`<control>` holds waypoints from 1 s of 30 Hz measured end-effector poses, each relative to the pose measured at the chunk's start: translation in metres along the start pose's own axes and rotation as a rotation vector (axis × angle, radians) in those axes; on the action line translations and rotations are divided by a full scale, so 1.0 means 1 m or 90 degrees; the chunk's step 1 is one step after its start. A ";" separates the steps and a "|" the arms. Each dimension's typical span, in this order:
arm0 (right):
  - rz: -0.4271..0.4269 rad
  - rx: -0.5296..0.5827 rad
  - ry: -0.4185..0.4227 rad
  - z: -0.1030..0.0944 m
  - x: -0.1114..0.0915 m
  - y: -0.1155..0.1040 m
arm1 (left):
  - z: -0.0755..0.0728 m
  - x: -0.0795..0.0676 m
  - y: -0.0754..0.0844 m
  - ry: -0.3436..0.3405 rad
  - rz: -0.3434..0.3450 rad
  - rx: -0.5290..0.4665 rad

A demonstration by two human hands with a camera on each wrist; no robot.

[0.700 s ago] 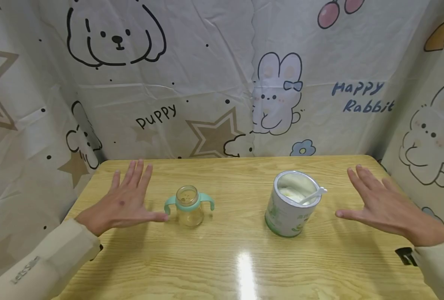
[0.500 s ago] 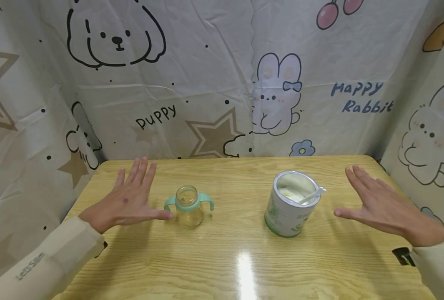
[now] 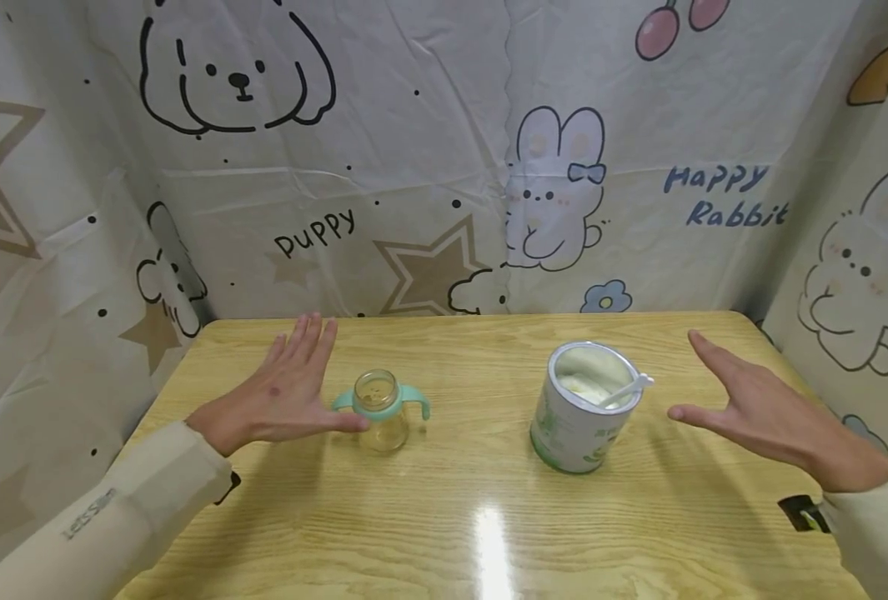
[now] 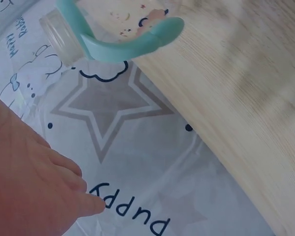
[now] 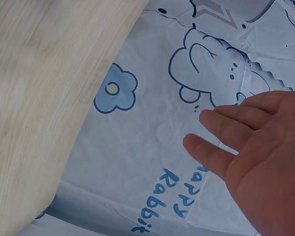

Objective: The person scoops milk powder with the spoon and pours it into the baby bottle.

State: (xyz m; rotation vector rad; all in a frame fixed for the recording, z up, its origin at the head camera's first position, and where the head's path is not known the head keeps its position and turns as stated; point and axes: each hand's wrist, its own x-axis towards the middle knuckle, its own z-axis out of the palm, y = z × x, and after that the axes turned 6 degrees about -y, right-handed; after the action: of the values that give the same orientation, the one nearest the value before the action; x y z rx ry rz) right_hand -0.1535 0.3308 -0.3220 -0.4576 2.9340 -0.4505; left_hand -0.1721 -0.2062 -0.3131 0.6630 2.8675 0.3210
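Note:
A clear baby bottle [image 3: 384, 433] without a lid stands upright on the wooden table, with a mint-green two-handled ring round its neck. My left hand [image 3: 286, 400] hovers just left of it, fingers straight and thumb stretched across the bottle's left handle in the head view; whether it touches cannot be told. The left wrist view shows the bottle's green handle [image 4: 128, 48] apart from the hand [image 4: 34, 182]. Further right stands an open milk powder tin [image 3: 574, 437], with a white scoop [image 3: 625, 392] leaning in the powder. My right hand [image 3: 774, 425] hangs right of the tin, thumb and fingers spread, holding nothing.
The light wooden table [image 3: 444, 517] carries both containers, with a gap between them. A printed cloth [image 3: 413, 167] hangs behind the table's far edge and along both sides.
My left hand has moved right, its thumb coming across the bottle's left handle. The right hand has turned slightly, so fewer fingers show. Bottle and tin stay in place.

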 end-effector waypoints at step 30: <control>-0.098 0.159 0.130 0.004 -0.001 -0.010 | 0.008 0.026 0.024 0.033 0.066 -0.170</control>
State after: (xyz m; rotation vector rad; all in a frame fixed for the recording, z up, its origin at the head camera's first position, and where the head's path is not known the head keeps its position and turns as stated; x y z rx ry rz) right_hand -0.1493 0.3212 -0.3227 -0.6393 2.9852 -0.9232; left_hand -0.1832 -0.1728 -0.3179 0.7597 2.7700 0.7313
